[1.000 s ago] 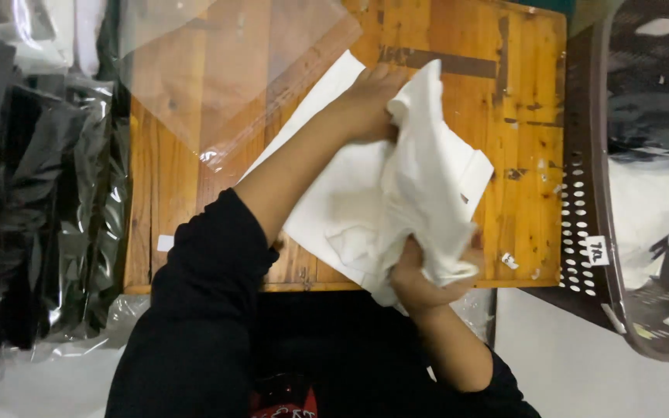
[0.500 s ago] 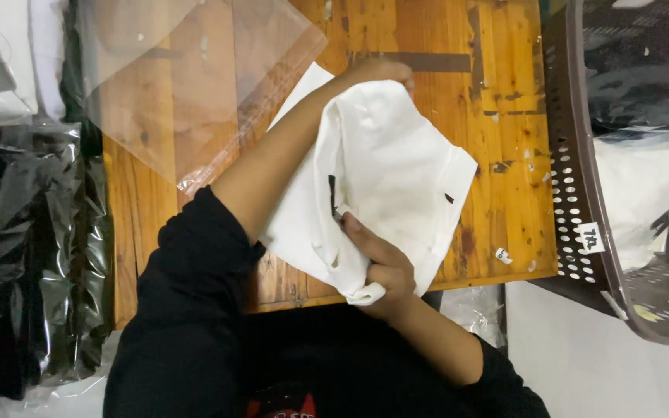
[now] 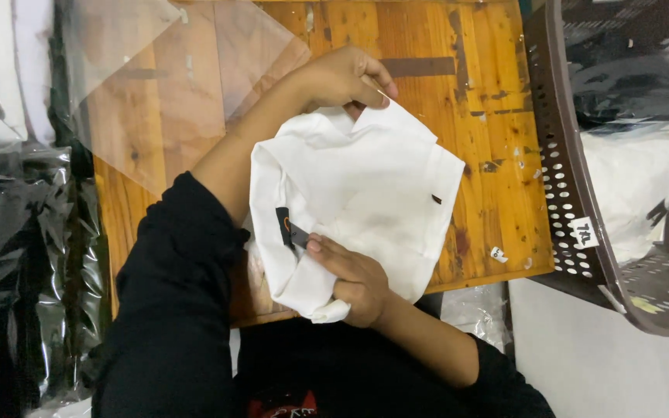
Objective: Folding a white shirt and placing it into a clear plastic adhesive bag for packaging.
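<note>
White garment on table: my left hand pinches the 12 o'clock edge, right hand pinches the 6 o'clock fold; keeping the edges aligned should flatten it.

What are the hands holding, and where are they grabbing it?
Both hold a white garment on the wooden table. The left hand pinches its far edge; the right hand grips the near folded edge beside a dark label.
</note>
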